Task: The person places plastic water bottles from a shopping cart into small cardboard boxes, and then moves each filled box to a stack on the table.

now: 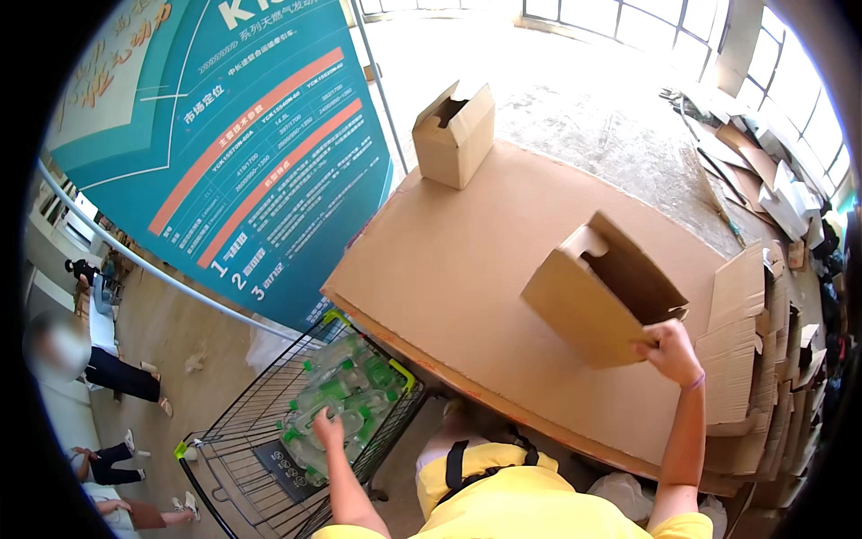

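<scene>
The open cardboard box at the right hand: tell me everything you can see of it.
The open cardboard box is plain brown, with flat walls and what looks like a rounded cutout in the panel at its far end. Its mouth faces the picture's upper right; the inside is dark, so any contents can't be made out. It sits askew over the large cardboard surface; whether its base lies flat there is unclear. The right grip holds its near right corner, at the rim.
</scene>
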`<state>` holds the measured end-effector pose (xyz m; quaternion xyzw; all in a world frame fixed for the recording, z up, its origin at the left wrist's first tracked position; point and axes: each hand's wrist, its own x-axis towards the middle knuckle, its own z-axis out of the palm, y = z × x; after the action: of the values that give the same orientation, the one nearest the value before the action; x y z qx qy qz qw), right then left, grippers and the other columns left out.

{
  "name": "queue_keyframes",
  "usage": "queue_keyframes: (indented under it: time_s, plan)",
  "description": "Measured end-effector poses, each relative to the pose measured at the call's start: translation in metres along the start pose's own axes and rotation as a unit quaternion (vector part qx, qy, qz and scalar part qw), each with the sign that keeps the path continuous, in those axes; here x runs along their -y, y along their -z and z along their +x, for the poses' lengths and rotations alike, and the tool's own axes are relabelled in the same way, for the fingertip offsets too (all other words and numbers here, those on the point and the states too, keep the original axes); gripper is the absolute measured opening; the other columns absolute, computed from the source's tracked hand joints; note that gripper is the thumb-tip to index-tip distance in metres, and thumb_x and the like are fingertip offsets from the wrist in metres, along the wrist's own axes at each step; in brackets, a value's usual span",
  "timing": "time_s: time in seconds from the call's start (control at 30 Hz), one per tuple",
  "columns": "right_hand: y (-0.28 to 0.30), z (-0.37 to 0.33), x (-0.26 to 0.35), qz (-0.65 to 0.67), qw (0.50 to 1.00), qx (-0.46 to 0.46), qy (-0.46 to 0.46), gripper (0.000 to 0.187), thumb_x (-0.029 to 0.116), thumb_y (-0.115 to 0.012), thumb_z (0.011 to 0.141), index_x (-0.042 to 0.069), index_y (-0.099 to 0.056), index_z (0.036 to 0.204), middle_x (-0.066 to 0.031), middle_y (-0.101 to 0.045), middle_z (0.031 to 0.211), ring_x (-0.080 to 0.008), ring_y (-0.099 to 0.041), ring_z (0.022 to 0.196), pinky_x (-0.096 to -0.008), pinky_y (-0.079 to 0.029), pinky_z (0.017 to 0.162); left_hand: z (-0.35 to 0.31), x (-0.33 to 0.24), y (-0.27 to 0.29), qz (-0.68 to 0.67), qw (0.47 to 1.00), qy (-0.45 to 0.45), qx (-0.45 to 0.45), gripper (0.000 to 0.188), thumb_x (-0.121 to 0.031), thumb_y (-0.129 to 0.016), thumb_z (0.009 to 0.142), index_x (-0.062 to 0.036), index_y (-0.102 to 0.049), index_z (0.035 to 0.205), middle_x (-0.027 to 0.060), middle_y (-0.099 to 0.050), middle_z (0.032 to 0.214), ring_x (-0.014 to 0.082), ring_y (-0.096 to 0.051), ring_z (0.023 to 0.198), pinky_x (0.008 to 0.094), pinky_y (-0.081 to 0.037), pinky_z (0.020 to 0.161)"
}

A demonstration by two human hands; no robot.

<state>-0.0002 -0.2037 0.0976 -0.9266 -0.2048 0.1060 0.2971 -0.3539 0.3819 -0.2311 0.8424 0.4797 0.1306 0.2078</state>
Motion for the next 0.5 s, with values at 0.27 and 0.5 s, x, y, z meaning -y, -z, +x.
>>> queue_keyframes:
  time_s: [0.27,0.5]
  plan:
    - [-0.053,-0.045,0.066,-0.079,0.987,0.086,0.106,0.01,0.016,-0.079,0.07,0.009,-0.074,0.074,-0.0083,-0.066,0.069,-0.0265,-0.061,0.071,-0.0389,-0.05,0.069,0.064,-0.072,-0.036,0.215,0.963,-0.098,0.129,0.076,-0.008,-0.079,0.072,-0.0088,-0.045,0.14,0.019,-0.045,0.142,0.0343,-0.041,0.134,0.0472,-0.034,0.112]
    - [-0.061,-0.058,0.097,-0.17,0.984,0.046,0.039,0.01,0.014,-0.075,0.067,0.008,-0.075,0.075,-0.0059,-0.066,0.069,-0.0247,-0.059,0.077,-0.0373,-0.047,0.085,0.113,-0.027,-0.088,0.355,0.854,-0.047,0.376,0.086,-0.02,-0.08,0.074,-0.0155,-0.037,0.148,0.0138,-0.046,0.143,0.0314,-0.043,0.135,0.0546,-0.034,0.11]
